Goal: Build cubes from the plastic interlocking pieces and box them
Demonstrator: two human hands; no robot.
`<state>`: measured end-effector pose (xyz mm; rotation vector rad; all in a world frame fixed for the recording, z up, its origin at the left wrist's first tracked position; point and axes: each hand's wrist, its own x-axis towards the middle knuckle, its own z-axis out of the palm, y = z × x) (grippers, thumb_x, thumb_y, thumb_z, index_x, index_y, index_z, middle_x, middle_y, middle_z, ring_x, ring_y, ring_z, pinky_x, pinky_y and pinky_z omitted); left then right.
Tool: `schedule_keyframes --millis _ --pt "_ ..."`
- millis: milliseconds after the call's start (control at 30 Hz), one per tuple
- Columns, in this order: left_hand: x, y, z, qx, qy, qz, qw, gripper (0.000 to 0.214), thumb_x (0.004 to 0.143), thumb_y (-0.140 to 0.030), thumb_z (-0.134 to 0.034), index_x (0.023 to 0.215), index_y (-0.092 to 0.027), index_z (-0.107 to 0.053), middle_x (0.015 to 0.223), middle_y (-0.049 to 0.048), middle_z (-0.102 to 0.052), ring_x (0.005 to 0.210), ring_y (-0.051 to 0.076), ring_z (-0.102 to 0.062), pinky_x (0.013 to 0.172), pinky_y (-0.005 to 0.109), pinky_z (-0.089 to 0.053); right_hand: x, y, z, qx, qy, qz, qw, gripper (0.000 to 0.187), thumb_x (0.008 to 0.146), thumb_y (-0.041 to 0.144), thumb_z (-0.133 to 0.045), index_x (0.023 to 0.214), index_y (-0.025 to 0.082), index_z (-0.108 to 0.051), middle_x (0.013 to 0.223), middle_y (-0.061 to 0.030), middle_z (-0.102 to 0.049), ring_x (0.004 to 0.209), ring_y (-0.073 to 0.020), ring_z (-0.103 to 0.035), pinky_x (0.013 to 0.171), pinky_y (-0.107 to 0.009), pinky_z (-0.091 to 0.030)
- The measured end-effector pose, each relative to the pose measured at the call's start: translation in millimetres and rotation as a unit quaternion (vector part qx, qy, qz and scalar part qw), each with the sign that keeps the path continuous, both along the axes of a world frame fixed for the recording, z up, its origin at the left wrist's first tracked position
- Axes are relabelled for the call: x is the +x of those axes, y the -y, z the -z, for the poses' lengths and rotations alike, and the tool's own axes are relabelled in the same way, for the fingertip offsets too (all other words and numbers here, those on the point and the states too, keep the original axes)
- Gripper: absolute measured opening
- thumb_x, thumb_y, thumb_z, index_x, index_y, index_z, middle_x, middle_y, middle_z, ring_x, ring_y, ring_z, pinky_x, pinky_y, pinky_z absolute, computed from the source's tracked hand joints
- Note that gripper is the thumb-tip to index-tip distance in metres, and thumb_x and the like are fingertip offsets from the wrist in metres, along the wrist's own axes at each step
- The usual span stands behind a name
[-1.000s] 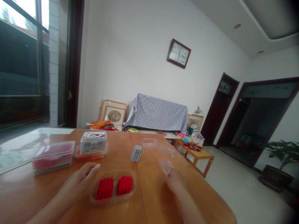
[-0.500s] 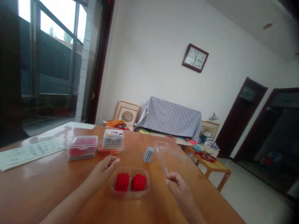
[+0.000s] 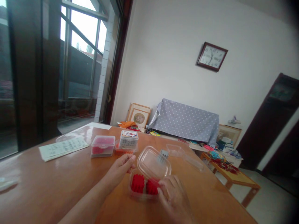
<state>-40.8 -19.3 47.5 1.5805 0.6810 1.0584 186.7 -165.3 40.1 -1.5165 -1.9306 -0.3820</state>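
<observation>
On the wooden counter (image 3: 58,186), a printed sheet (image 3: 63,147) lies at the far left, towards the window. Beyond the hands stands a lidded box (image 3: 102,146) of red pieces. Just to its right, a card box (image 3: 128,140) sits on an orange tray (image 3: 121,151). Farther right lie a spare tub (image 3: 175,150) and a spare lid (image 3: 195,163), both clear.

Nearest the person is a clear tub (image 3: 140,194) holding two red blocks (image 3: 137,183) side by side. A clear lid (image 3: 153,161) is tilted over it, with the near edge down at the tub and the far edge raised. Some grey pieces (image 3: 163,154) show through it.

The right hand (image 3: 173,196) is at the tub's near right corner, its grip pinching the lid's near edge with curled fingers. The left hand (image 3: 121,166) comes in from the left with its fingers together and their tips touching the lid's left rim. Whether this grip pinches the rim or only rests against it cannot be told.
</observation>
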Motion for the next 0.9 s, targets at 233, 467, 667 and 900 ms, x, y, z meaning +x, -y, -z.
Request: schedule_keyframes --millis 233,467,667,900 --pt "1 3 -5.2 -0.052 0.012 0.012 0.999 0.029 0.086 -0.046 -0.062 0.093 -0.018 -0.058 0.072 -0.0038 -0.056 0.061 0.010 -0.047 0.059 0.022 -0.037 -6 -3 -5.8 -0.033 -0.001 -0.033 0.999 0.020 0.085 0.008 -0.058 0.095 0.025 -0.060 0.099 -0.0038 -0.064 0.094 -0.0244 -0.054 0.083 -0.039 -0.045" --pt "0 -7 12.7 0.006 -0.117 -0.042 0.992 0.016 0.082 -0.034 -0.056 0.079 -0.018 -0.054 0.063 -0.0045 -0.055 0.058 0.012 -0.048 0.055 0.023 -0.031 5 -3 0.5 -0.059 -0.002 -0.063 0.996 0.024 0.084 0.005 -0.057 0.097 0.025 -0.060 0.105 -0.0041 -0.064 0.101 -0.0239 -0.055 0.089 -0.041 -0.047" --pt "-3 -12 21.7 0.063 -0.235 -0.035 0.969 0.021 0.079 -0.034 -0.050 0.064 -0.020 -0.046 0.061 -0.0052 -0.046 0.057 0.011 -0.041 0.052 0.024 -0.024 15 0 9.6 -0.080 -0.004 -0.080 0.994 0.024 0.084 0.005 -0.057 0.098 0.025 -0.061 0.107 -0.0051 -0.064 0.104 -0.0236 -0.057 0.090 -0.041 -0.049" --pt "-10 -7 20.1 0.041 -0.283 0.022 0.958 0.032 0.078 -0.044 -0.050 0.059 -0.021 -0.038 0.058 -0.0059 -0.033 0.054 0.010 -0.029 0.051 0.026 -0.020 19 2 8.5 -0.110 -0.004 -0.098 0.989 0.024 0.085 0.008 -0.054 0.100 0.024 -0.063 0.112 -0.0062 -0.064 0.108 -0.0228 -0.058 0.091 -0.040 -0.050"
